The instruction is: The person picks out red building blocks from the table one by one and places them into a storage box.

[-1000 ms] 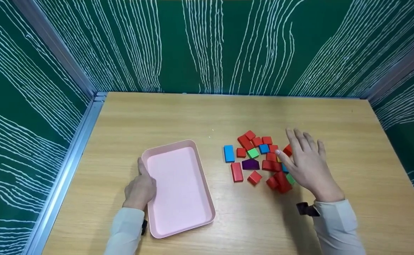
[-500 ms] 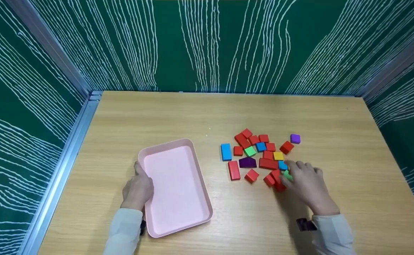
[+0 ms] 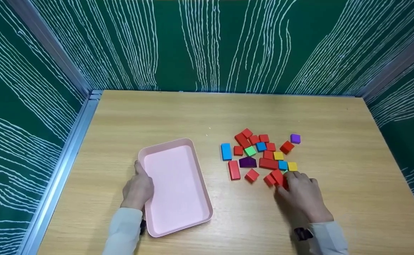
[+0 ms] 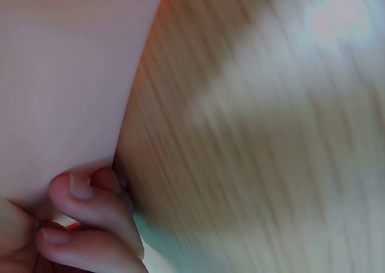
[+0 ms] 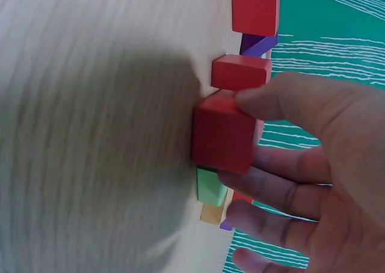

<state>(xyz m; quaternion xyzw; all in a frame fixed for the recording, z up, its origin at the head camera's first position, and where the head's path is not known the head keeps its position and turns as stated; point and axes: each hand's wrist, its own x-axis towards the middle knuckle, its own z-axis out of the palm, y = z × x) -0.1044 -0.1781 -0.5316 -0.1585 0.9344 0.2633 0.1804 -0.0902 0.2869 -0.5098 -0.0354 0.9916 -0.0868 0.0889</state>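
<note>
My left hand (image 3: 138,187) grips the left side of an empty pink tray (image 3: 178,187). In the left wrist view its curled fingers (image 4: 99,210) lie against the tray's pale outer wall. To the right of the tray, my right hand (image 3: 302,194) is at the near right edge of a spread of toy blocks. Thumb and fingers stand on opposite sides of a red block (image 5: 222,134) in the right wrist view, pinching it while it is close to the table. A green block (image 5: 210,187) shows just beyond the fingertips, mostly covered in the head view.
Loose blocks lie around, among them a purple cube (image 3: 295,138), a yellow block (image 3: 292,166), a blue block (image 3: 226,152) and a dark purple roof-shaped piece (image 3: 248,162). Green walls with white lines border the wooden table (image 3: 200,109) behind and at the sides.
My right hand came down from above the blocks, moved toward me and closed on a red block, uncovering the yellow and purple ones. My left hand stays on the tray.
</note>
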